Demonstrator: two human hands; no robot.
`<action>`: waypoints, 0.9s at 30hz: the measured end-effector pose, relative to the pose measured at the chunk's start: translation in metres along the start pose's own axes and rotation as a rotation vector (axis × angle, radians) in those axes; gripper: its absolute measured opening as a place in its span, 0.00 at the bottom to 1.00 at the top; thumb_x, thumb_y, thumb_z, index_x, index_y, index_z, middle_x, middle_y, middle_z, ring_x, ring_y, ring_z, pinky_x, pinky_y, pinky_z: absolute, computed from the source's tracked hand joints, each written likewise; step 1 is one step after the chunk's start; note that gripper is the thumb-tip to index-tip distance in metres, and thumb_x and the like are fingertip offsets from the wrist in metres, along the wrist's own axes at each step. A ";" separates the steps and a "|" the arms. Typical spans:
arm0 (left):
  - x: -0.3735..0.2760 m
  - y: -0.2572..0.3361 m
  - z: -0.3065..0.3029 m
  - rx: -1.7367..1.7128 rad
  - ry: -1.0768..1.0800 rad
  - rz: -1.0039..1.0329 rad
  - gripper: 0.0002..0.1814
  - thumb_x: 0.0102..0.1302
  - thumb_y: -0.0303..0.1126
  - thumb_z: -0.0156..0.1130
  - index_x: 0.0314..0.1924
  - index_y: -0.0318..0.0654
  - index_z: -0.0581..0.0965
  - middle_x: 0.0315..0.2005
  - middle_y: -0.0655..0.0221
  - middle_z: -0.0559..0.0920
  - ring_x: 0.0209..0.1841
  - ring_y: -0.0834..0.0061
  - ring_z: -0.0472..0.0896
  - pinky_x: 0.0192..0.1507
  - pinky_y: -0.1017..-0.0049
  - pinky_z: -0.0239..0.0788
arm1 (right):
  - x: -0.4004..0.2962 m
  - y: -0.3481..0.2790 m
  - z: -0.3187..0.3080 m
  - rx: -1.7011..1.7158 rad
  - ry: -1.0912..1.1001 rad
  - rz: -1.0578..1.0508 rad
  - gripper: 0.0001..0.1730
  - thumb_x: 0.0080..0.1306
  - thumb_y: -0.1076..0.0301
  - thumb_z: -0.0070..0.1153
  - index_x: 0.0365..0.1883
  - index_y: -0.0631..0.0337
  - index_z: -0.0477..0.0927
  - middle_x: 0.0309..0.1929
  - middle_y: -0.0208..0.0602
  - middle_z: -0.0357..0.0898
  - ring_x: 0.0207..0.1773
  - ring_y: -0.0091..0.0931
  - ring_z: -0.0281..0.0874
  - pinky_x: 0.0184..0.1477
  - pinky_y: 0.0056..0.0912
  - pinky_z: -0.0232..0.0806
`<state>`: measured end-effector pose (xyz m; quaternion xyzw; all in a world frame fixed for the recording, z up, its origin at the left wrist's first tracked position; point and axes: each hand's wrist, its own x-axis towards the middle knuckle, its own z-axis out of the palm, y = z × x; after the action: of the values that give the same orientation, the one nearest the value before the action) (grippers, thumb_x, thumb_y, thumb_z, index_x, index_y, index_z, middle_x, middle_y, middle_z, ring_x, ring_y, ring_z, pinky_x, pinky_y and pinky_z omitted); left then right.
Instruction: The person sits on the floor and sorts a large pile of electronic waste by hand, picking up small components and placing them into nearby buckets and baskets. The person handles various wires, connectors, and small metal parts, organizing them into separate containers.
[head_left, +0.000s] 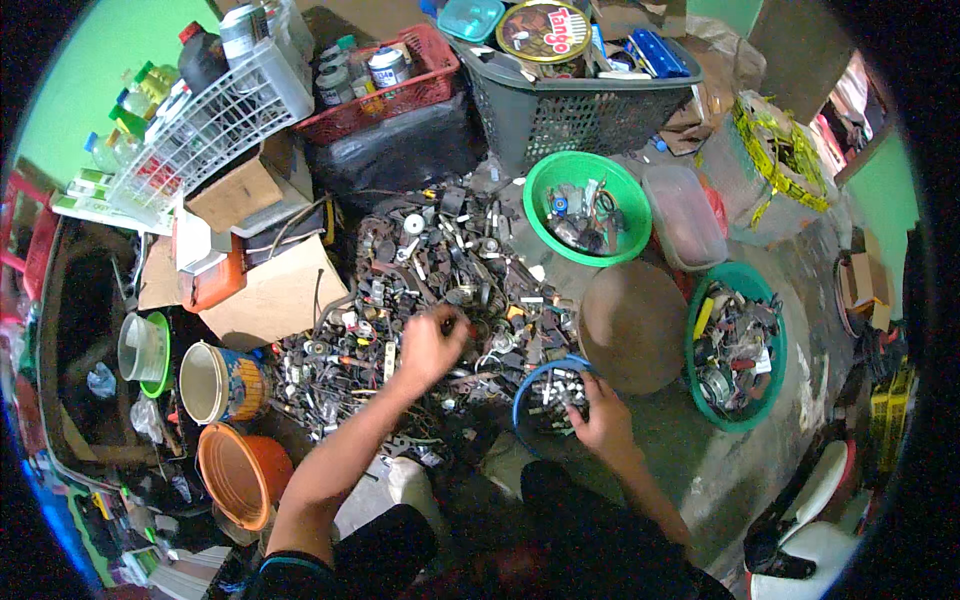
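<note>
My left hand (433, 346) is over a broad heap of small mixed parts (465, 262) on the floor, its fingers curled. A dark spot shows between thumb and fingers; whether that is a held part or a gap is unclear. My right hand (606, 420) is at the right side of a round blue-rimmed container (523, 390). Its thumb and fingers reach over the rim, near small white and grey pieces (559, 390) inside. Whether those fingers grip anything is not plain. The heap includes dark plastic bits, metal pieces and wires.
A round brown disc (634, 330) lies right of the heap. Green basins (634, 251) (780, 360) hold assorted parts. An orange bucket (277, 465) and a patterned bucket (251, 382) stand left. Behind are a grey basket (577, 120), a red basket (375, 112) and cardboard (277, 292).
</note>
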<state>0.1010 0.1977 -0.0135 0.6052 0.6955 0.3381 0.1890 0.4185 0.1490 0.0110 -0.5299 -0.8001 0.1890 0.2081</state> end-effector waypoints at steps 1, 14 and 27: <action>0.021 0.004 -0.013 0.140 0.063 -0.037 0.12 0.58 0.37 0.63 0.38 0.37 0.82 0.30 0.50 0.83 0.34 0.50 0.82 0.37 0.58 0.75 | -0.002 0.005 0.000 0.042 -0.058 0.022 0.27 0.59 0.59 0.60 0.55 0.61 0.72 0.43 0.52 0.77 0.44 0.48 0.76 0.47 0.49 0.70; 0.099 -0.077 0.008 0.693 -0.096 -0.166 0.15 0.57 0.30 0.57 0.46 0.39 0.79 0.49 0.62 0.76 0.54 0.55 0.73 0.61 0.43 0.51 | -0.021 -0.001 -0.015 0.123 -0.358 0.120 0.21 0.63 0.55 0.56 0.52 0.55 0.76 0.52 0.50 0.76 0.53 0.47 0.74 0.55 0.46 0.68; 0.054 -0.041 -0.043 -0.046 0.004 -0.069 0.16 0.49 0.27 0.72 0.40 0.32 0.81 0.31 0.54 0.83 0.34 0.66 0.82 0.38 0.70 0.72 | -0.027 -0.007 -0.017 0.256 -0.219 0.043 0.16 0.58 0.65 0.62 0.45 0.61 0.79 0.44 0.48 0.79 0.47 0.44 0.78 0.49 0.41 0.72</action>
<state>0.0320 0.2384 -0.0038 0.5758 0.7082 0.3485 0.2132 0.4322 0.1233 0.0255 -0.4922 -0.7759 0.3504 0.1816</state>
